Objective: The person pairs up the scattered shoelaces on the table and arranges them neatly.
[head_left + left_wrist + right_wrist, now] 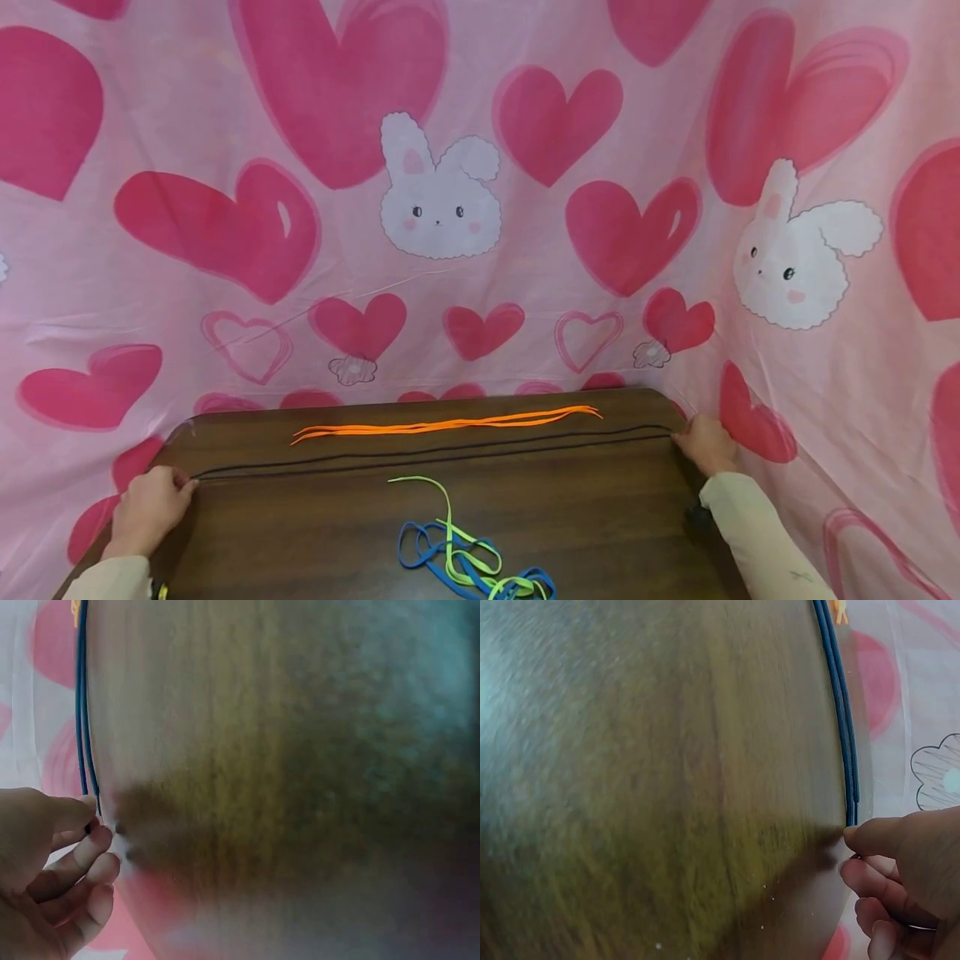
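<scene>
A dark shoelace (450,454) stretches across the table in two near-parallel strands. At its left end my left hand (150,507) pinches the tips between thumb and fingers; the left wrist view shows the two strands (84,712) running into that pinch. My right hand (707,444) pinches the other end near the table's right edge, and in the right wrist view the strands (841,712) meet under the thumb of that hand (907,870). Just beyond the dark lace lies an orange shoelace (450,424), also laid out lengthwise in several strands.
Nearer the front of the brown table (300,525), a blue shoelace (427,550) and a yellow-green shoelace (450,533) lie tangled together. A pink cloth (525,250) with hearts and rabbits hangs behind and beside the table.
</scene>
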The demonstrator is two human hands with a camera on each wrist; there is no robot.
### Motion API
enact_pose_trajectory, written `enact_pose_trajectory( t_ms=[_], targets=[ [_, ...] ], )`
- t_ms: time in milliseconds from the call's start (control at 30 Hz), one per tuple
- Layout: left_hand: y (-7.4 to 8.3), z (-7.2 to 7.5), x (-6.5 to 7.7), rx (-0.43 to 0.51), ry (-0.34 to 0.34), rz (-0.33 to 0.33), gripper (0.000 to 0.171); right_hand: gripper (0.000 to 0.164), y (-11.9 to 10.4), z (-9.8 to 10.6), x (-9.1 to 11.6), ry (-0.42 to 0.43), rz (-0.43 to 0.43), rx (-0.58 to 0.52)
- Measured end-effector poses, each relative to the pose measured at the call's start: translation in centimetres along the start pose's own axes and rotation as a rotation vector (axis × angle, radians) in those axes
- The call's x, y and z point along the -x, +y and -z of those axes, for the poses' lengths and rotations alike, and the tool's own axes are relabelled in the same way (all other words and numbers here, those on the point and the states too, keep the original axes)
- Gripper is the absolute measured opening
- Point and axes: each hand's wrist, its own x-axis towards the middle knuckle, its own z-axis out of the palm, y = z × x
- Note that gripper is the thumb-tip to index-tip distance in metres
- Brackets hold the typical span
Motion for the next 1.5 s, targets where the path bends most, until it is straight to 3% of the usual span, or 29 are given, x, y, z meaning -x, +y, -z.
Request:
enact_pose_trajectory(
  t_ms=[367,800,1100,1367,1500],
  targets=[
    [-0.8,-0.4,-0.2,0.053,0.062,0.025,0.016,0.033,-0.9,-0.1,-0.4,-0.006,-0.062,0.005],
    [-0.7,-0.3,-0.6,0.021,0.048,0.049,0.018,0.035,-1.3,-0.4,-0.2,0.052,-0.058,-0.006],
    [-0.4,-0.3,-0.6,0.016,0.043,0.050,0.018,0.036,-1.3,-0.8,-0.3,0.047,-0.053,-0.030],
    [-0.5,-0.7,-0.6,0.003,0.077,-0.016,0.022,0.030,-1.6,-0.5,0.1,0.045,-0.040,-0.049],
    [0.3,-0.5,-0.4,-0.055,0.168,-0.100,0.019,0.036,-1.5,-0.6,-0.3,0.076,0.078,-0.099]
  ],
)
